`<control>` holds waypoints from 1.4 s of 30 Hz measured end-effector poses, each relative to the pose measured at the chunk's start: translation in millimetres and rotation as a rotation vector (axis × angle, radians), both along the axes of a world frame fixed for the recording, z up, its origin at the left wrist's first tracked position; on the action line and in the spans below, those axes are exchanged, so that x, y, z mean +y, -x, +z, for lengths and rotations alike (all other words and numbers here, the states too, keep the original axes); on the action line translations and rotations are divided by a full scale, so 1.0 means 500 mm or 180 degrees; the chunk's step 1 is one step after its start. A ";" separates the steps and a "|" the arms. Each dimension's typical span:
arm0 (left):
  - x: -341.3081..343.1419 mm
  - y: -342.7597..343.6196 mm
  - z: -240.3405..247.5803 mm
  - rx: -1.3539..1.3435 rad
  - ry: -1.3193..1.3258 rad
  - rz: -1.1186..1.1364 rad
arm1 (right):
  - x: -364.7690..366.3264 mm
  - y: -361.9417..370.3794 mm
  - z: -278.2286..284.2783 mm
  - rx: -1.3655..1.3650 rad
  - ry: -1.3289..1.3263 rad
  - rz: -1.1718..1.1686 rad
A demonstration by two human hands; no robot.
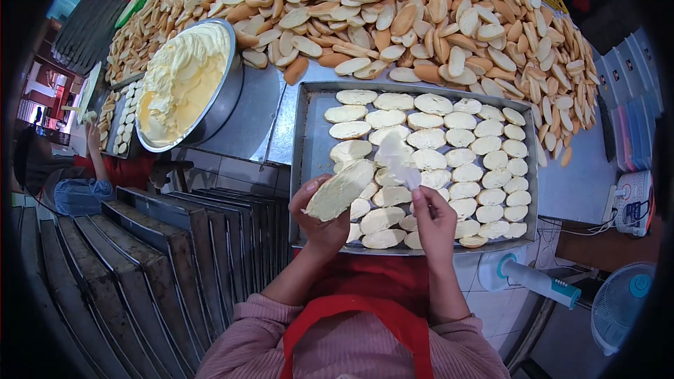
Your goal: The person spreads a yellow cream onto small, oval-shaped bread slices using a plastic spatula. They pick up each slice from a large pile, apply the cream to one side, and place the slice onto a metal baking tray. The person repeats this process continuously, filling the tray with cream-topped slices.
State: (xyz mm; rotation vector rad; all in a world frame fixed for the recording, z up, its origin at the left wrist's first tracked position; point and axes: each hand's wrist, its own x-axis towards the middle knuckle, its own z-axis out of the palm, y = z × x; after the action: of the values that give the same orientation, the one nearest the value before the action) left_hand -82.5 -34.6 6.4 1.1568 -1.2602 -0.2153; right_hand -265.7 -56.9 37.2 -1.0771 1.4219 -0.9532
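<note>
My left hand [324, 228] is closed around a long oval bread slice [342, 191], its cream-spread face turned up. Between the fingers of my right hand [434, 221] is a pale, flat spreader [399, 159], its blade close beside the slice. Both hands are above a metal baking tray [306, 123], where several rows of cream-coated bread slices [426, 139] lie flat. To the left of the tray, a large metal bowl [230, 56] holds pale yellow cream [184, 74]. The lower part of the held slice hides my left fingertips.
A big heap of bread slices [393, 10] covers the far table. Dark baking trays [151, 260] stand on edge at the lower left. A person [77, 186] works beside another tray at the far left. A fan [621, 305] stands at the lower right.
</note>
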 end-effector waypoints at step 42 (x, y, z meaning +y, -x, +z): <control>-0.275 -0.175 -0.074 -0.1937 -0.2385 0.1627 | 0.011 0.056 -0.049 0.0287 0.0405 -0.0242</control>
State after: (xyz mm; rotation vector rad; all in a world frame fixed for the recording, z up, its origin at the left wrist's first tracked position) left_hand 4.8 -172.3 -30.6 2.2734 -1.3840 0.0733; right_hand -293.6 -51.3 12.6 -1.1795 1.5009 -1.0731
